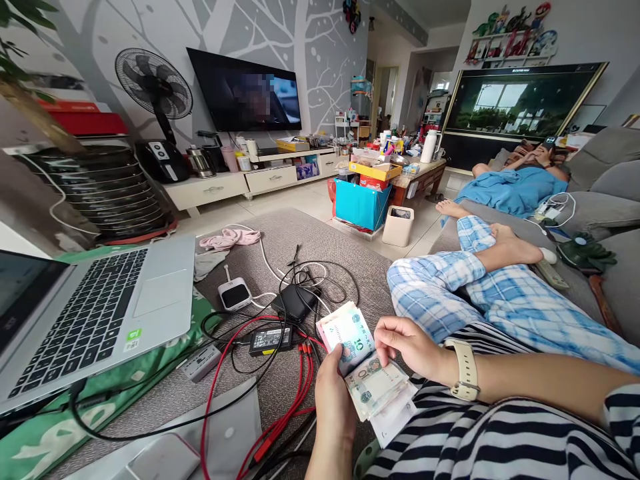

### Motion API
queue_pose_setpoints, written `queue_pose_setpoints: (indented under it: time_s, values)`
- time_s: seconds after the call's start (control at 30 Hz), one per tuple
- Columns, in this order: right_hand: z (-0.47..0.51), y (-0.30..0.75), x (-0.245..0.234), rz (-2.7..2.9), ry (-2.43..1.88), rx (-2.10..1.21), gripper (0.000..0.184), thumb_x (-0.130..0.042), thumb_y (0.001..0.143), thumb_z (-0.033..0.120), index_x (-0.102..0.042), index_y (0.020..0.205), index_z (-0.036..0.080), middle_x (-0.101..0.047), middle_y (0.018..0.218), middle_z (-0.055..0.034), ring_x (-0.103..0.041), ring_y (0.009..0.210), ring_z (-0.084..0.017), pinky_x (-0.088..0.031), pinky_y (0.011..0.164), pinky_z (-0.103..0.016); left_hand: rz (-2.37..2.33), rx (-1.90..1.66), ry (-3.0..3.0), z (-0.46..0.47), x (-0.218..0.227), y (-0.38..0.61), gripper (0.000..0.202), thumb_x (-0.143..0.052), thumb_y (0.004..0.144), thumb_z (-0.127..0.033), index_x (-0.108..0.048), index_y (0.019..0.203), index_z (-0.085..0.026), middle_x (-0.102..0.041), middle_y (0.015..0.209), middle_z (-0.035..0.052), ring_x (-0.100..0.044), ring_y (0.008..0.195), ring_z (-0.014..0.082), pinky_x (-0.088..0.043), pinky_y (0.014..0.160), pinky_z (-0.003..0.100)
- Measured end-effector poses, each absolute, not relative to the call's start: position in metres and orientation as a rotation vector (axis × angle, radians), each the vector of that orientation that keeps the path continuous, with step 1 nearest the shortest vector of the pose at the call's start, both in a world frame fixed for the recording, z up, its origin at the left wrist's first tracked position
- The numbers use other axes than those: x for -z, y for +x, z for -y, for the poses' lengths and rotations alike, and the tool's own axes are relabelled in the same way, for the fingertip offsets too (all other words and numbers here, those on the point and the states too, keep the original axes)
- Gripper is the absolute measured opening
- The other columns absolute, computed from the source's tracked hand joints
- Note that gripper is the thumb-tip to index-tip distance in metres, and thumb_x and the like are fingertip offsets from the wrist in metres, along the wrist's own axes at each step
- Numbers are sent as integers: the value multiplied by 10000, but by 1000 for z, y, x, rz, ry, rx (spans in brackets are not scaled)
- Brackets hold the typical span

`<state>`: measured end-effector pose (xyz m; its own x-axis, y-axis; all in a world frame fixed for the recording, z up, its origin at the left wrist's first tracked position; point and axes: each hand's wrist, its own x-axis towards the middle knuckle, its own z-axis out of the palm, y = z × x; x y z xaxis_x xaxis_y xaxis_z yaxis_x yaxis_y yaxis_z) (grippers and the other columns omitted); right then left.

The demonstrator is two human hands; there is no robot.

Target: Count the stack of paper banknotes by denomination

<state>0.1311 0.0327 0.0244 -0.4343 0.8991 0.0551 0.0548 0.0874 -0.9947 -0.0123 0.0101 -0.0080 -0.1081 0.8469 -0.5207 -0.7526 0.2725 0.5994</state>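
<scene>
thin paper banknotes (373,373) between hands

Black-&-white striped top (500,440), short sleeves; blue/white plaid pj trousers (450,293); cream watch (466,371) w/ pale strap just above the right hand (410,347); one foot bare.

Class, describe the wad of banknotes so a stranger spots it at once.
From the open laptop, look right past the red and black cables. There the left hand grips the wad of banknotes, the right hand touching it. Unlike the cables, it is paper, its top note showing 10.
</scene>
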Motion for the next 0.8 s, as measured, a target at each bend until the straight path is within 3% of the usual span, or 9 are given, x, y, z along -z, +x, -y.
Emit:
queue_pose_setpoints:
  time_s: [0.37, 0.53, 0.8]
  values:
    - [-42, 134, -15, 1480, -1141, -1321, 300, -657, 763, 421, -480, 781, 179, -502, 600, 52, -459, 547, -98, -338, 529, -229, -976, -1370, 198, -8, 4, -10, 346, -664, 600, -134, -656, 943, -86, -719, 819, 117, -683, 785, 256, -527, 702, 343]
    - [-45, 133, -13, 1418, -1160, -1324, 289, -621, 782, 442, -494, 813, 185, -523, 655, 34, -495, 608, -118, -369, 575, -246, -938, -1361, 247, -4, 2, -11, 346, -701, 568, -129, -671, 912, -105, -722, 870, 110, -681, 815, 257, -523, 746, 349]
    - [-47, 133, -13, 1494, -1206, -1242, 321, -581, 798, 463, -549, 687, 163, -480, 585, 32, -434, 565, -113, -323, 542, -248, -960, -1353, 243, -5, 3, -10, 337, -696, 587, -152, -676, 919, -104, -722, 865, 109, -682, 789, 238, -525, 739, 324]
